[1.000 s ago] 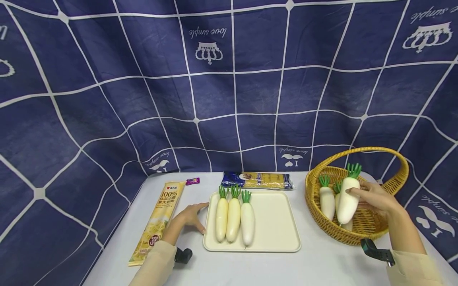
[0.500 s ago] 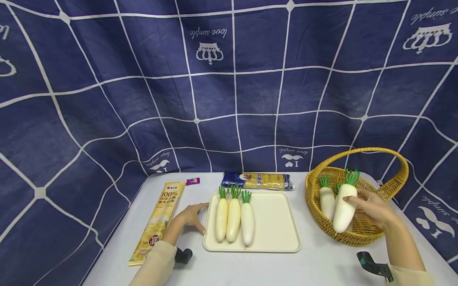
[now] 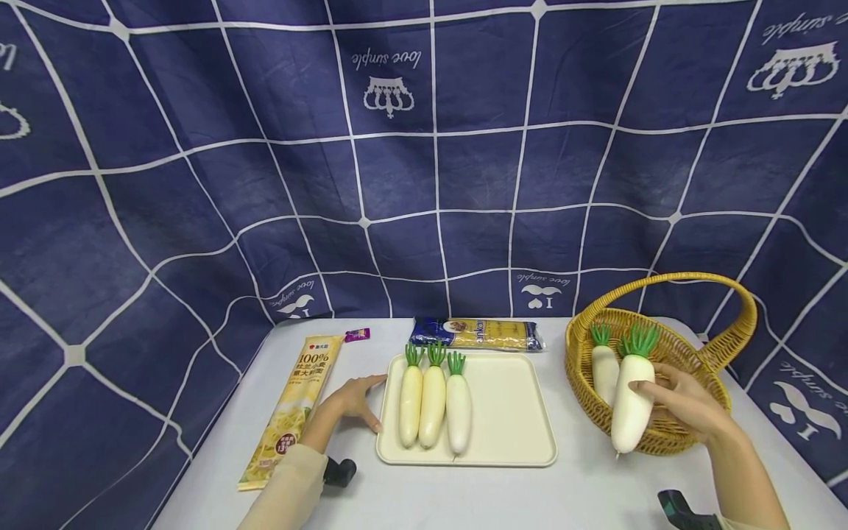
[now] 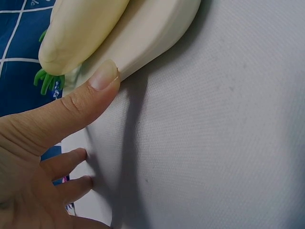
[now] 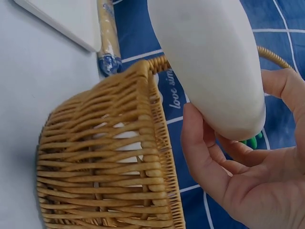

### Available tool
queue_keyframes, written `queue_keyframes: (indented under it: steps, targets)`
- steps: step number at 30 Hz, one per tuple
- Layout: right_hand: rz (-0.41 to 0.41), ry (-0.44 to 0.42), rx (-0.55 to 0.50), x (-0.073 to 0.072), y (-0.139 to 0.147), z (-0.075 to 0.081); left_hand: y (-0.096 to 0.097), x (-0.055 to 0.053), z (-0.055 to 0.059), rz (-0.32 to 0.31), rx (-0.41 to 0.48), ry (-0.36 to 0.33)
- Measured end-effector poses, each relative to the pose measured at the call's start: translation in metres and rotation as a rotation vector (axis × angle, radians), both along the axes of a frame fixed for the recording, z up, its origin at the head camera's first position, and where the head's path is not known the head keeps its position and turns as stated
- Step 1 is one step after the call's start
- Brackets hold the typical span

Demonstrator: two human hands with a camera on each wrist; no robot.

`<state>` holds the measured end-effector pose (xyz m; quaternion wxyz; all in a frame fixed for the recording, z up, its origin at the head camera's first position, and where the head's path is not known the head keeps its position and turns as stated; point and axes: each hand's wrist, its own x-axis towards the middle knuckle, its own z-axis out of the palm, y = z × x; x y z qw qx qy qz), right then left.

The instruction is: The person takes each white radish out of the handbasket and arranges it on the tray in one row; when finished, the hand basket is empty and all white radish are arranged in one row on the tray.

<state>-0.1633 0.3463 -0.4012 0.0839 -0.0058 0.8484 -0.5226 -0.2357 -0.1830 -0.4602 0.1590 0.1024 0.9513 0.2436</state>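
My right hand (image 3: 685,405) grips a white radish (image 3: 632,405) with green leaves, its lower tip overlapping the front left rim of the wicker basket (image 3: 575,372). In the right wrist view, thumb and fingers wrap the radish's (image 5: 209,62) thick end, above the basket's (image 5: 105,167) side. Another white radish (image 3: 603,374) leans inside the basket. At the left edge of the cream tray (image 3: 506,412) rests my left hand (image 3: 354,401), fingers spread, thumb (image 4: 102,78) against the rim. On the tray lie two yellowish radishes (image 3: 433,408) and one white radish (image 3: 458,416), side by side.
A long yellow pasta packet (image 3: 291,412) lies left of my left hand. Behind the tray is a blue and yellow spaghetti packet (image 3: 477,334), with a small purple sachet (image 3: 357,335) farther left. The basket's tall handle (image 3: 669,277) arches over it. Blue checked cloth (image 3: 477,177) hangs behind.
My right hand has moved the white radish left and toward me, from over the basket's inside to its front rim. The left hand stays at the tray.
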Motion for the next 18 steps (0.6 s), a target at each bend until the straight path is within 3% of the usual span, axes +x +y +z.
queue_keyframes:
  steps: [18]
  targets:
    - [0.043,-0.014,0.000,0.009,-0.032,-0.002,0.000,0.001,0.000,-0.017,-0.002,0.020]
